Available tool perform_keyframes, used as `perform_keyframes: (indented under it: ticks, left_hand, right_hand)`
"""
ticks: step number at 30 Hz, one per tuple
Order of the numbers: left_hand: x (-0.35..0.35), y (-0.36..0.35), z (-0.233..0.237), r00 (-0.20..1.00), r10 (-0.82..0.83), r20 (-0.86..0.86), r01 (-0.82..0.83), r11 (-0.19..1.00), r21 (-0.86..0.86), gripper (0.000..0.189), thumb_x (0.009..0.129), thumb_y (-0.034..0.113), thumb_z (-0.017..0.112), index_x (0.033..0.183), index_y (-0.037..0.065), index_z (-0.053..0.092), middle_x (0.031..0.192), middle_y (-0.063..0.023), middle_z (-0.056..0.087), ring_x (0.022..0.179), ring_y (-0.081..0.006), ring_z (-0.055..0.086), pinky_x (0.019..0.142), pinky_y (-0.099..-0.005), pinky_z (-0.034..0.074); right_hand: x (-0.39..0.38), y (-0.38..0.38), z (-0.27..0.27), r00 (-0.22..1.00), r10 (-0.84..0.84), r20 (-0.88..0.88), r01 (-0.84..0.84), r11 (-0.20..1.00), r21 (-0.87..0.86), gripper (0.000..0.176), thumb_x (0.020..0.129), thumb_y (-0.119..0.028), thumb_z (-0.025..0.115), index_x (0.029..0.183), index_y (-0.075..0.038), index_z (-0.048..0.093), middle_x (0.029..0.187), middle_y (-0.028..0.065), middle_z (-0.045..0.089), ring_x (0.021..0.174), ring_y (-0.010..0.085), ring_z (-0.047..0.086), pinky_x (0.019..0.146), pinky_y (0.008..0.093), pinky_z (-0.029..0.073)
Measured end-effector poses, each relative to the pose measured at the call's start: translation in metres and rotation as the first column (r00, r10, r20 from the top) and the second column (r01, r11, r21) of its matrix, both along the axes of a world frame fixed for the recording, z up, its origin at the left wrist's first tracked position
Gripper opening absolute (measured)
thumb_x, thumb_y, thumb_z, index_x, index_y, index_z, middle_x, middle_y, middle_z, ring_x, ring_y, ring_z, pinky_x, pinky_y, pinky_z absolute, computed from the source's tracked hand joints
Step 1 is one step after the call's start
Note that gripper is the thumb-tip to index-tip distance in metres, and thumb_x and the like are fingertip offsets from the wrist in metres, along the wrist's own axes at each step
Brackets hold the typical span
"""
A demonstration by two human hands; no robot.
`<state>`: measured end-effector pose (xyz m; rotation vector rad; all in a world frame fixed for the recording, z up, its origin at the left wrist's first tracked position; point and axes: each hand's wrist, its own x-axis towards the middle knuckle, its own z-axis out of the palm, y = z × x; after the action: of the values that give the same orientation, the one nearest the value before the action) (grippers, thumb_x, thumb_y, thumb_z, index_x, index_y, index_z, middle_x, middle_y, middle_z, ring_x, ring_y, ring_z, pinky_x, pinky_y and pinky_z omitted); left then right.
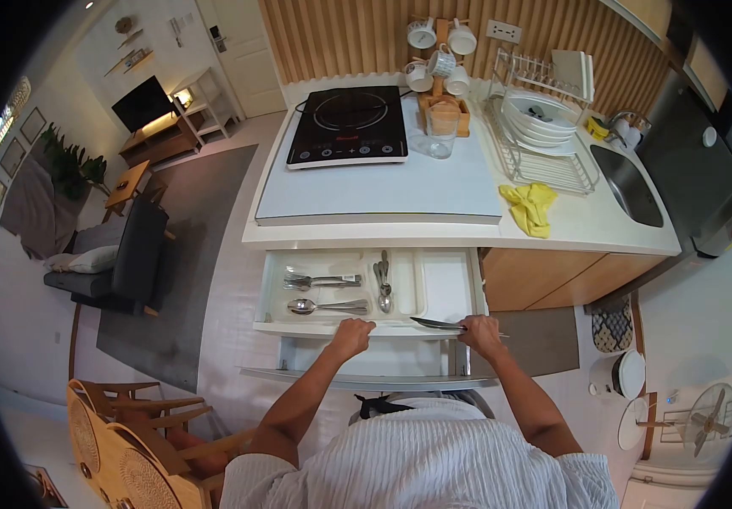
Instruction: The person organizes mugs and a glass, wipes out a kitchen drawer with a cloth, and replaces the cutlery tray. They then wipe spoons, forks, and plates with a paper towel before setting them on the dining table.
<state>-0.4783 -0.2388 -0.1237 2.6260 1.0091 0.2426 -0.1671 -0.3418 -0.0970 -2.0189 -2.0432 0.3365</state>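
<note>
An upper drawer [262,325] is pulled out below the counter and holds a white cutlery tray [421,280]. Forks [323,281] and spoons [328,306] lie in the tray's left compartments, with smaller spoons [384,284] in the one beside them. My left hand [352,338] is closed over the drawer's front edge. At the right end of that edge, my right hand [481,337] is closed around a table knife [435,323], its blade pointing left over the drawer front. Below, a lower drawer [298,374] also stands partly out.
On the counter are an induction cooktop [349,125], a glass jar [441,136], a mug rack [444,81], a yellow cloth [531,209] and a dish rack [552,174] with white bowls. A sink [629,187] lies at right. Wooden chairs [141,441] stand at lower left.
</note>
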Motion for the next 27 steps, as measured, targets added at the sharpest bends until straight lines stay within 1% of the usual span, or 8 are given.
perform_keyframes:
  ticks: [5, 11, 13, 21, 23, 24, 26, 27]
  left_hand:
    - [-0.003, -0.005, -0.005, 0.997, 0.020, -0.074, -0.022, 1.000, -0.019, 0.023, 0.067, 0.012, 0.064, 0.089, 0.005, 0.060, 0.076, -0.0155, 0.062, 0.076, -0.0329, 0.060, 0.067, -0.0445, 0.046]
    - [-0.019, -0.034, -0.005, 0.999, 0.024, -0.037, -0.025, 0.999, -0.029, 0.021, 0.068, 0.011, 0.062, 0.088, 0.006, 0.061, 0.075, -0.0140, 0.063, 0.074, -0.0326, 0.060, 0.066, -0.0452, 0.046]
    - [-0.021, -0.052, -0.005, 0.989, -0.021, -0.145, 0.004, 0.993, -0.117, 0.021, 0.068, 0.011, 0.062, 0.089, 0.007, 0.061, 0.074, -0.0131, 0.063, 0.073, -0.0330, 0.060, 0.065, -0.0449, 0.046]
    - [-0.026, -0.044, 0.003, 0.991, -0.121, -0.052, 0.112, 0.982, -0.151, 0.025, 0.073, 0.024, 0.066, 0.092, 0.008, 0.064, 0.077, -0.0169, 0.063, 0.073, -0.0348, 0.060, 0.068, -0.0459, 0.046]
    - [-0.023, -0.044, 0.011, 0.987, -0.115, -0.109, 0.089, 0.972, -0.220, 0.039, 0.080, 0.041, 0.058, 0.079, 0.003, 0.065, 0.075, -0.0195, 0.062, 0.074, -0.0354, 0.060, 0.071, -0.0446, 0.047]
    - [-0.021, -0.044, 0.020, 0.988, -0.114, -0.107, 0.089, 0.972, -0.216, 0.039, 0.080, 0.041, 0.058, 0.079, 0.003, 0.065, 0.075, -0.0195, 0.062, 0.074, -0.0354, 0.060, 0.071, -0.0446, 0.047]
    - [-0.017, -0.047, 0.036, 0.982, -0.065, -0.175, -0.005, 0.926, -0.376, 0.063, 0.086, 0.055, 0.041, 0.066, 0.000, 0.064, 0.071, -0.0217, 0.061, 0.075, -0.0374, 0.060, 0.072, -0.0448, 0.046]
    - [-0.015, -0.049, 0.039, 0.983, -0.063, -0.174, -0.007, 0.927, -0.374, 0.063, 0.086, 0.055, 0.041, 0.066, 0.000, 0.064, 0.071, -0.0217, 0.061, 0.075, -0.0374, 0.060, 0.072, -0.0448, 0.046]
  right_hand:
    - [-0.005, -0.005, 0.010, 0.999, -0.051, -0.016, 0.051, 0.998, -0.027, 0.022, 0.061, -0.016, 0.066, 0.083, -0.014, 0.071, 0.077, 0.0096, 0.066, 0.071, 0.0281, 0.063, 0.066, 0.0388, 0.050]
    - [-0.007, -0.029, 0.001, 1.000, 0.014, -0.005, -0.014, 0.996, -0.090, 0.022, 0.062, -0.016, 0.067, 0.083, -0.012, 0.070, 0.078, 0.0085, 0.066, 0.070, 0.0271, 0.063, 0.064, 0.0378, 0.049]
    - [-0.007, -0.047, 0.002, 0.993, 0.098, -0.061, -0.106, 0.986, -0.128, 0.022, 0.061, -0.016, 0.068, 0.083, -0.011, 0.070, 0.078, 0.0076, 0.065, 0.070, 0.0268, 0.062, 0.063, 0.0377, 0.049]
    - [-0.005, -0.042, 0.010, 0.986, 0.160, -0.044, -0.165, 0.969, -0.182, 0.024, 0.060, -0.021, 0.070, 0.082, -0.009, 0.069, 0.078, 0.0096, 0.065, 0.071, 0.0283, 0.062, 0.065, 0.0379, 0.049]
    - [-0.007, -0.040, 0.022, 0.981, 0.194, -0.025, -0.194, 0.948, -0.251, 0.028, 0.066, -0.033, 0.070, 0.079, -0.007, 0.069, 0.074, 0.0114, 0.064, 0.071, 0.0296, 0.062, 0.065, 0.0385, 0.049]
    - [-0.008, -0.041, 0.026, 0.981, 0.194, -0.023, -0.194, 0.949, -0.248, 0.028, 0.066, -0.033, 0.070, 0.079, -0.007, 0.069, 0.074, 0.0114, 0.064, 0.071, 0.0296, 0.062, 0.065, 0.0385, 0.049]
    - [-0.010, -0.043, 0.031, 0.986, 0.153, -0.061, -0.164, 0.940, -0.300, 0.048, 0.070, -0.055, 0.064, 0.077, -0.008, 0.070, 0.070, 0.0130, 0.064, 0.072, 0.0296, 0.062, 0.067, 0.0389, 0.049]
    - [-0.010, -0.044, 0.030, 0.986, 0.155, -0.059, -0.166, 0.940, -0.298, 0.048, 0.070, -0.055, 0.064, 0.077, -0.008, 0.070, 0.070, 0.0130, 0.064, 0.072, 0.0296, 0.062, 0.067, 0.0389, 0.049]
